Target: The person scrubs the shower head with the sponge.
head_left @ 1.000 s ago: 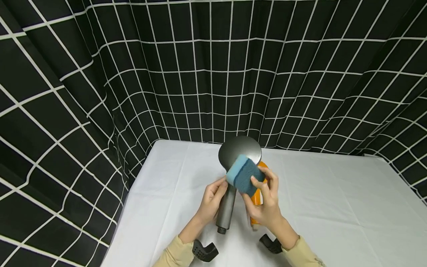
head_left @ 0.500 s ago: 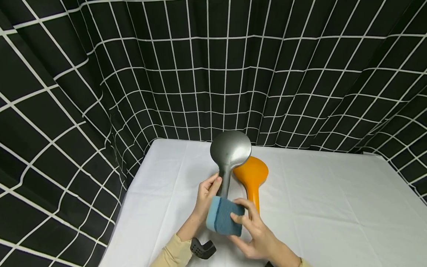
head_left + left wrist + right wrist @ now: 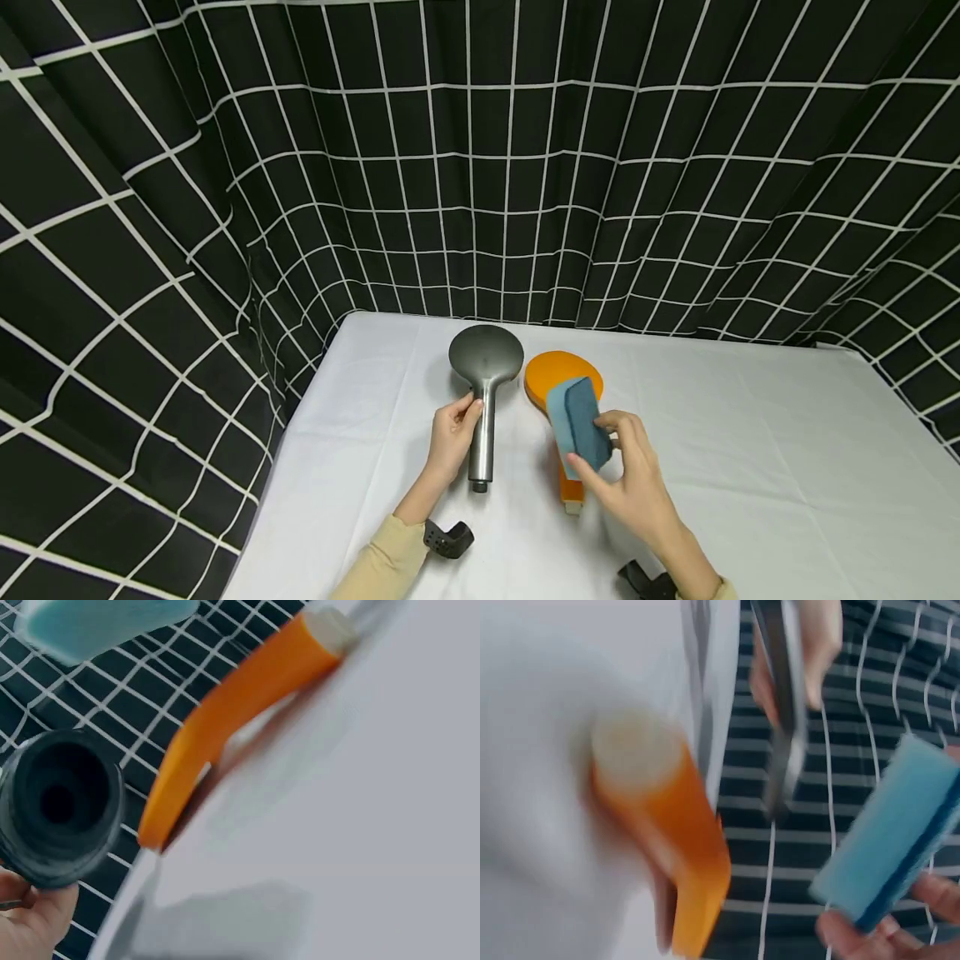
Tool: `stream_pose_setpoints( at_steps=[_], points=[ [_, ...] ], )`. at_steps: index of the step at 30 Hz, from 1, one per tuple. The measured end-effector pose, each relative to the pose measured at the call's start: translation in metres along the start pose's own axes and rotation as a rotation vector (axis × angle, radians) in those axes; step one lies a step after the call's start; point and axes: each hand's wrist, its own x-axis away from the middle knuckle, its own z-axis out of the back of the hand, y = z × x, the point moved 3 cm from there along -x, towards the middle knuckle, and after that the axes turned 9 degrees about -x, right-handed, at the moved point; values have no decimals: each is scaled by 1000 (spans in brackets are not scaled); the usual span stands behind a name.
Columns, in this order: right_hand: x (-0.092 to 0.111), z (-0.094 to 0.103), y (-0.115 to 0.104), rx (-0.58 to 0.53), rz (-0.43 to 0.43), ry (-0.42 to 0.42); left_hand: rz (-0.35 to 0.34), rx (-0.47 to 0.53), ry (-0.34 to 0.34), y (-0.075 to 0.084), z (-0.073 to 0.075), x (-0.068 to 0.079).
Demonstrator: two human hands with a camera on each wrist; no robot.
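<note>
My left hand [image 3: 450, 437] pinches the neck of a grey metallic shower head [image 3: 486, 354], its round head pointing away from me. The hollow end of its handle [image 3: 60, 806] faces the left wrist camera. In my right hand [image 3: 637, 487] is a blue sponge [image 3: 588, 421], light blue on one side and darker on the other, held between thumb and fingers. The sponge is apart from the grey shower head. An orange shower head [image 3: 551, 371] lies on the table under the sponge, which hides part of its neck and handle.
A white cloth [image 3: 750, 450] covers the table. Black curtains with a white grid [image 3: 517, 167] stand behind it and at both sides. Black camera mounts [image 3: 448, 540] sit on both wrists.
My left hand has brought the grey shower head lower and to the left. The sponge, earlier against its handle, has moved right in my right hand, over the orange shower head.
</note>
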Motion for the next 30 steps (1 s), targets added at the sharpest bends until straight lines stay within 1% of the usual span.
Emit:
stream_pose_setpoints(
  at_steps=[2,4,6,8,9,10,11,14,17,21,23,25,28,29,30],
  points=[
    [-1,8,10,94,-145,12,38,-52,0,-3,1,0],
    [-1,15,17,171,-293,-9,60,-86,4,-6,1,1],
    [0,21,23,235,-420,-46,78,-102,5,-8,0,1],
    [1,26,28,294,-516,-87,86,-114,12,-9,-1,1],
    [2,28,30,324,-538,-102,92,-119,18,-10,-1,1],
    [3,30,32,349,-551,-113,92,-126,17,-11,-2,1],
    [3,31,34,376,-552,-119,98,-132,19,-16,-2,0],
    [6,32,39,448,-512,-125,107,-154,31,-35,-4,-4],
    [8,31,42,495,-478,-139,109,-186,39,-52,-5,-8],
    [13,30,45,540,-489,-170,75,-256,46,-53,-5,-9],
    [16,28,46,559,-507,-197,75,-288,49,-52,-4,-8],
    [19,26,47,574,-512,-217,87,-318,48,-52,-4,-8],
    [21,23,48,597,-507,-237,129,-339,43,-52,-3,-8],
    [22,22,48,606,-501,-239,136,-346,44,-52,-2,-7],
    [22,21,48,616,-497,-239,129,-361,44,-52,-2,-7]
  ],
)
